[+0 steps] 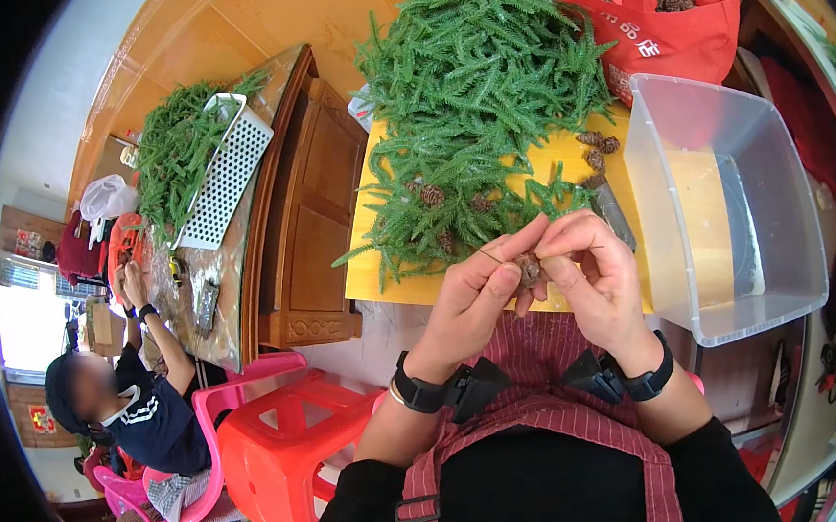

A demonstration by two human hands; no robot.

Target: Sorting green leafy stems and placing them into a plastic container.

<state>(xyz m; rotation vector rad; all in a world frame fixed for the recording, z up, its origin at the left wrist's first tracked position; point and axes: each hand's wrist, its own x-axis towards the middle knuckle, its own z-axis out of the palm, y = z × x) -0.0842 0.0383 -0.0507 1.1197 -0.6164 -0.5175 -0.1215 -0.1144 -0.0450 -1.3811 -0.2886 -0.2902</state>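
Note:
In front of my chest, at the near edge of the yellow table [402,287], a small brown pine cone [529,268] is between my hands. My right hand [601,280] closes on it with thumb and fingers. Thumb and fingers of my left hand [475,290] pinch at its other side, and a thin wire [490,256] shows there. Just beyond my hands lies a large heap of green artificial pine branches [481,80]. A few pine cones [432,195] sit among the nearer sprigs, and several loose pine cones [595,159] rest right of the heap.
A clear plastic bin [659,197] stands at the right of the table. Behind it is a red bag [671,45] holding more cones. A grey flat object [614,216] lies beside my right hand. Left are a red stool [270,456], a wooden cabinet [318,224] and a co-worker [165,418] at another table.

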